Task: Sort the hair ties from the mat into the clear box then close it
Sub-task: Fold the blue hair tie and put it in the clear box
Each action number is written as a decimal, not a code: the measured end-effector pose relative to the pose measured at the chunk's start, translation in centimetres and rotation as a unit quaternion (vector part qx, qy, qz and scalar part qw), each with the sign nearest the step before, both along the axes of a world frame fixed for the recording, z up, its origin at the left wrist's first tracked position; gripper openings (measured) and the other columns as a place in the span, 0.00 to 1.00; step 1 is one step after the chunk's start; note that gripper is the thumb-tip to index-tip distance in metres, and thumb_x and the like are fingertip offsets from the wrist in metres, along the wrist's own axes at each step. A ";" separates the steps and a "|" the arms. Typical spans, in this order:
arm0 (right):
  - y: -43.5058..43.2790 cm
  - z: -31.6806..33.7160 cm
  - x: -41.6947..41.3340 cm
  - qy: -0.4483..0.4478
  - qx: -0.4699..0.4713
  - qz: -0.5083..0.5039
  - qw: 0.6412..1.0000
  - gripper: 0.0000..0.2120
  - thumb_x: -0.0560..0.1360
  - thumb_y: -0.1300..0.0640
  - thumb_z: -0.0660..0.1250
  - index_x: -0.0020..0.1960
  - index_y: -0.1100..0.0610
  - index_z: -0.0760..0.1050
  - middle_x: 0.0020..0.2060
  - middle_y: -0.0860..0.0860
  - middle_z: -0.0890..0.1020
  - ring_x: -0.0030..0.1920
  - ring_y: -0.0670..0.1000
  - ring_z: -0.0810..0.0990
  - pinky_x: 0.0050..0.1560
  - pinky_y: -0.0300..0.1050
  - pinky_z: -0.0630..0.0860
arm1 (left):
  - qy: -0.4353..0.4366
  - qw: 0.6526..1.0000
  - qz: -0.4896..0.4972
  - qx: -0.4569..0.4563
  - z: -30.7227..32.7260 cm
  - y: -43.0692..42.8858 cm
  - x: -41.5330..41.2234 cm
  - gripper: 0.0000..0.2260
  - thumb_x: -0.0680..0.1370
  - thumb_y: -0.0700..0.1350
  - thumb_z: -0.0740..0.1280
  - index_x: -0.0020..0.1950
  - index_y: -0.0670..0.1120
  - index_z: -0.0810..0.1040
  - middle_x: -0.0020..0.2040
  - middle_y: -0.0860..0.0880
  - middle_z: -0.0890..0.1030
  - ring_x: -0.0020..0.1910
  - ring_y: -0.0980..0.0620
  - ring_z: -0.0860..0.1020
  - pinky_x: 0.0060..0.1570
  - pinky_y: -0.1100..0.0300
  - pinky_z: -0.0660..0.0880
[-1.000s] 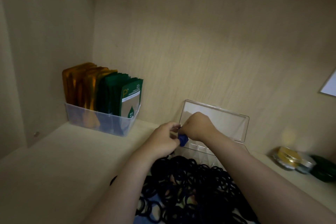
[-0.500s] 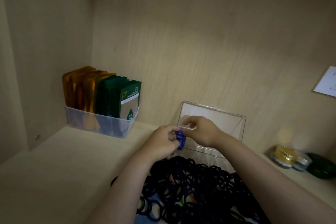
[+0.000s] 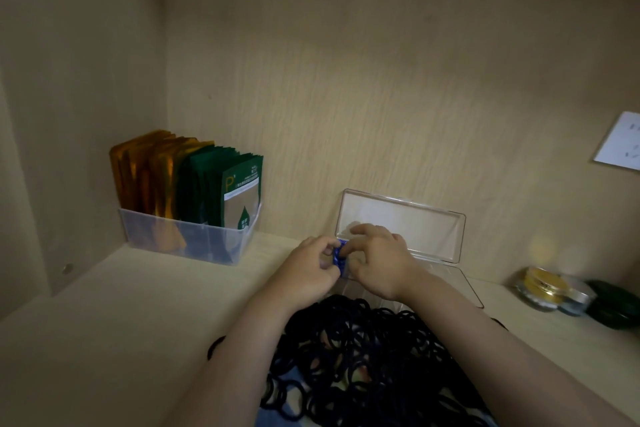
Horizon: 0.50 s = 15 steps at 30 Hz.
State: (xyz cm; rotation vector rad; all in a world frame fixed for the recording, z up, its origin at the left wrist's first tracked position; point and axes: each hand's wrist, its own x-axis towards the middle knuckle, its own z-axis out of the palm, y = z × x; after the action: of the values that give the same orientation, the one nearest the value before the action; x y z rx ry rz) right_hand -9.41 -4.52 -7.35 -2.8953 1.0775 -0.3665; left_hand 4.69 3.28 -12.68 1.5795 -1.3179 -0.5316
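Where your left hand (image 3: 304,274) and right hand (image 3: 377,263) meet, fingers (image 3: 360,229) of both pinch one blue tie (image 3: 338,255), held above the left end of the open box (image 3: 450,281). Black ties (image 3: 363,350) heaped on the mat (image 3: 290,372) just in front. Packet bin (image 3: 187,236) far left, jars (image 3: 547,291) right.
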 end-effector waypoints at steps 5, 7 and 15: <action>-0.7 -0.4 -0.2 0.002 -0.028 -0.002 1.000 0.20 0.78 0.49 0.61 0.69 0.42 0.73 0.76 0.48 0.64 0.76 0.52 0.58 0.72 0.53 0.57 | -0.002 1.000 -0.002 0.012 0.4 0.1 0.0 0.23 0.75 0.44 0.65 0.69 0.57 0.71 0.59 0.57 0.75 0.52 0.60 0.77 0.54 0.62 0.76; -0.9 -0.4 0.0 0.004 -0.024 0.009 1.000 0.18 0.78 0.51 0.61 0.67 0.42 0.76 0.75 0.47 0.65 0.76 0.51 0.59 0.71 0.51 0.56 | -0.008 1.000 0.000 0.009 0.4 0.1 -0.1 0.23 0.75 0.43 0.66 0.69 0.56 0.72 0.59 0.56 0.74 0.52 0.60 0.77 0.56 0.61 0.76; -1.4 -0.9 0.5 -0.056 0.024 -0.024 0.998 0.15 0.77 0.50 0.63 0.61 0.44 0.79 0.71 0.48 0.71 0.73 0.52 0.65 0.70 0.52 0.62 | -0.006 1.000 0.007 0.008 0.8 0.4 -0.3 0.19 0.74 0.42 0.66 0.64 0.53 0.73 0.59 0.55 0.75 0.53 0.58 0.77 0.52 0.63 0.75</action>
State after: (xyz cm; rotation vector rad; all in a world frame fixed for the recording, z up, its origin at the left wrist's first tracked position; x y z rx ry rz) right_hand -8.89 -5.92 -8.23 -2.7743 1.1222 -0.4924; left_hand 4.38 3.68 -11.86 1.6070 -1.3136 -0.5255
